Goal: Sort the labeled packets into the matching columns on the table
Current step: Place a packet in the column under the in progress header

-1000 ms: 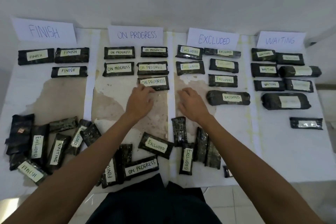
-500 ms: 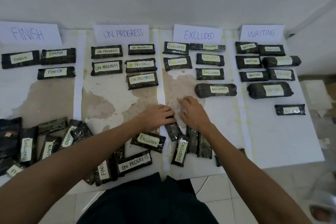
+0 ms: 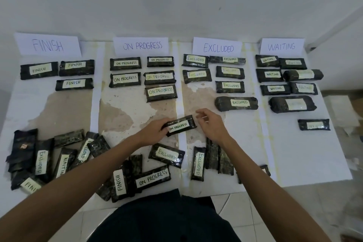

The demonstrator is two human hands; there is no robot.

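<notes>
Holding an "ON PROGRESS" packet [image 3: 179, 125] over the strip between two columns, where a misfile is the main risk.

Head view: the left hand [image 3: 155, 131] pinches the packet's left end, fingers closed on it, while the right hand [image 3: 211, 125] hovers just beside its right end, fingers loosely spread and apparently not touching. The packet sits tilted above the white divider strip [image 3: 180, 108], nearer the EXCLUDED sign [image 3: 217, 47] side than the free slot under the ON PROGRESS sign [image 3: 141, 45]; set down here, it would probably straddle the line or land in the wrong column. A one-ended pinch could let the glossy wrap slip. Forearms pass low over the unsorted packets [image 3: 167, 155] near the tabletop [image 3: 306, 155] front edge and might nudge some off.
</notes>
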